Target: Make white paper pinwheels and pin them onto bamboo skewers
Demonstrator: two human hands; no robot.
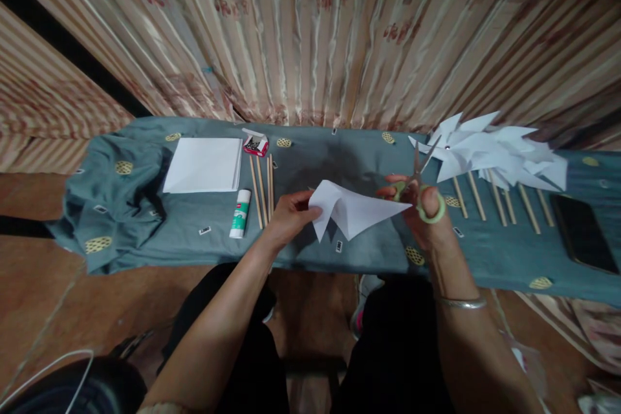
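A folded sheet of white paper (356, 208) with pointed flaps is pinched in my left hand (294, 213), above the middle of the cloth. My right hand (427, 217) has its fingers through the handles of a pair of scissors (420, 171) with pale green grips. The blades stand apart and point up and away from me. One tip of the paper reaches to the right hand, and the blades are not on the paper. Left of the paper lie several thin wooden sticks (259, 191) and a white and green glue stick (240, 213).
At the left are a stack of white paper (204, 165) and a small open red box of metal pins (255, 142). Several paper pinwheels (499, 152) on sticks overlap at the right, near a black phone (585, 233). A grey-green cloth (310, 255) covers the table; a curtain (310, 39) hangs behind.
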